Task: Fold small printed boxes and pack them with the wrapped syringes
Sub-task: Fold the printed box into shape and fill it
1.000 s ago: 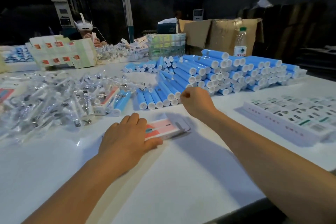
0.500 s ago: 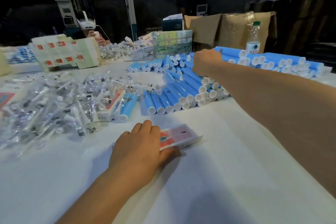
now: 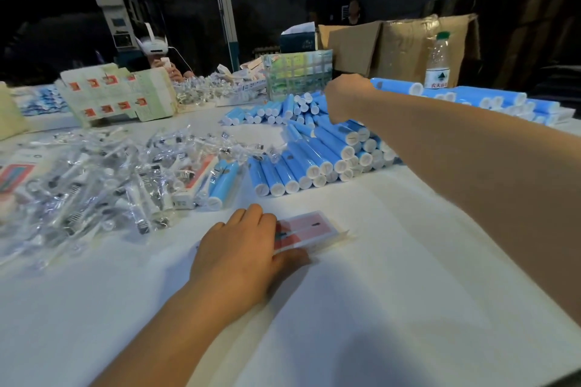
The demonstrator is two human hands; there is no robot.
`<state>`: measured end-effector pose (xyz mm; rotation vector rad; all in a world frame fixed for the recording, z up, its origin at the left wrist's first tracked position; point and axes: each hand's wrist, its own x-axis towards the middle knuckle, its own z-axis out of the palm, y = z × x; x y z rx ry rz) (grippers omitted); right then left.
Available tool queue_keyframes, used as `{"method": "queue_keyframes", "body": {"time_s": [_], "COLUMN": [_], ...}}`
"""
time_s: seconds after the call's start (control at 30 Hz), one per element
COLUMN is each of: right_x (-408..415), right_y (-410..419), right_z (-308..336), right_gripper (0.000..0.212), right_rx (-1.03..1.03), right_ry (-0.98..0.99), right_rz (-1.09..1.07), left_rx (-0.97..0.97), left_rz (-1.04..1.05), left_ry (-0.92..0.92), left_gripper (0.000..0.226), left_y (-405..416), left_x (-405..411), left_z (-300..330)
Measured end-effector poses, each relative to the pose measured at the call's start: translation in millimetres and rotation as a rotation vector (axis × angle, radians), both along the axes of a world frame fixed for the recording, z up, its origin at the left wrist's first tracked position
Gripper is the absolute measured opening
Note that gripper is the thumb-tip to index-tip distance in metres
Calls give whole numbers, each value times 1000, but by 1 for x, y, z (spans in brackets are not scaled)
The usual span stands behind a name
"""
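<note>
A small pink-and-white printed box lies on the white table near the front middle. My left hand rests on its left end, thumb along the near side. A heap of clear-wrapped syringes covers the left of the table. Blue tubes with white caps are stacked in the middle and to the right. My right hand reaches far over the blue tube stack with fingers curled downward; what they hold is hidden.
Flat printed box blanks stand at the back left. Another person with a white headset sits behind them. Cardboard cartons, a water bottle and a green printed pack are at the back.
My right hand has moved from the near tubes forward to the far part of the blue stack. My left hand stays on the box.
</note>
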<state>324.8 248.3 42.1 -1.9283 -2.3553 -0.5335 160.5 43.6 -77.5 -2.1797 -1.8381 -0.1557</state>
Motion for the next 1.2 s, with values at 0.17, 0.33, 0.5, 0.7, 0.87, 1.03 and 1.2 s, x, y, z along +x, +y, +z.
{"method": "queue_keyframes", "body": {"time_s": [0.17, 0.33, 0.5, 0.7, 0.87, 1.03, 1.2], "right_x": [27, 51, 44, 40, 41, 45, 46], "right_y": [-47, -109, -135, -145, -149, -145, -146], "right_z": [-6, -66, -95, -99, -102, -99, -99], "right_gripper": [30, 19, 93, 107, 73, 74, 71], "right_rx": [-49, -227, -296, -237, -134, -51, -42], "right_ry": [845, 1720, 1820, 1768, 1829, 2055, 2047], "right_rz": [33, 210, 308, 373, 462, 471, 527], "left_rx": [-44, -15, 80, 196, 231, 294, 325], "left_rz": [15, 27, 72, 114, 79, 9, 10], "left_ry": [-54, -72, -123, -133, -157, -197, -217], "left_gripper": [80, 60, 76, 86, 87, 78, 72], "left_y": [0, -3, -9, -21, -26, -30, -32], "left_x": [-2, 0, 7, 9, 15, 17, 16], "left_z": [3, 2, 3, 5, 8, 11, 11]}}
